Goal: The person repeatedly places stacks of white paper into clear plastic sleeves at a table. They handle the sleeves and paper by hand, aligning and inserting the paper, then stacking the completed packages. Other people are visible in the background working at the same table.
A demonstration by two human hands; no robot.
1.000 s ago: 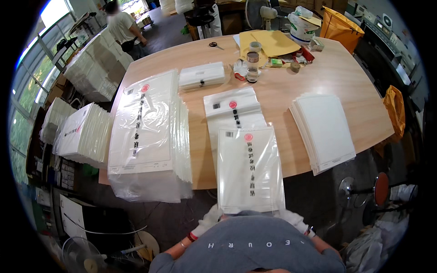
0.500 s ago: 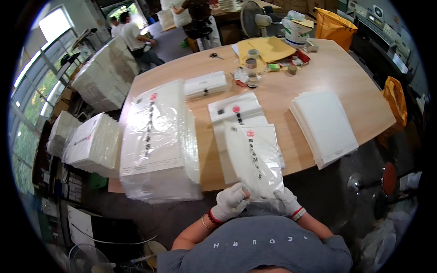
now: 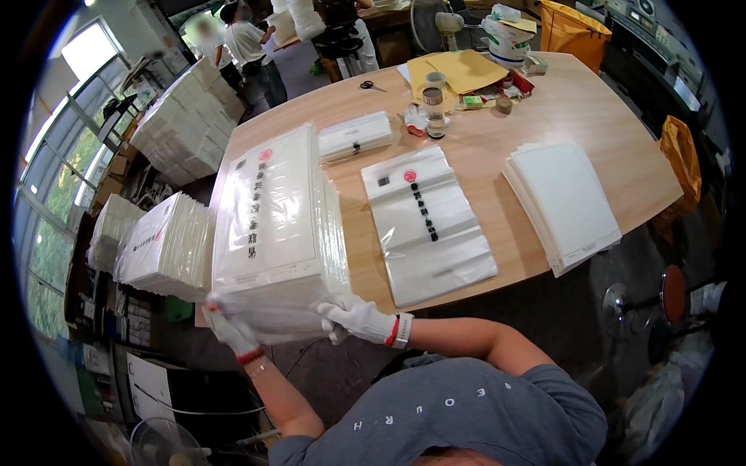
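A tall stack of clear plastic bags [image 3: 286, 202] with white sheets inside lies at the table's left, printed in black and red. My left hand [image 3: 233, 332], in a white glove, grips the near left corner of the top bag, fingers slightly blurred. At the near right corner my gloved right hand [image 3: 356, 318] has its fingers curled on the bag's edge. The loose plastic end hangs over the table edge between them. Right of the stack, a flat printed plastic bag [image 3: 427, 225] lies on the table. A pile of white sheets [image 3: 566, 202] lies farther right.
Behind are a folded bundle of bags [image 3: 356, 136], scissors [image 3: 370, 85], tape rolls [image 3: 434, 109] and yellow envelopes [image 3: 466, 74]. More stacked bags [image 3: 167, 241] stand left of the table [image 3: 536, 132]. A stool [image 3: 673, 298] stands at right; people work beyond.
Both my hands have moved left from the middle of the table to the tall stack. The bag they held has left the middle pile and appears to lie on top of that stack.
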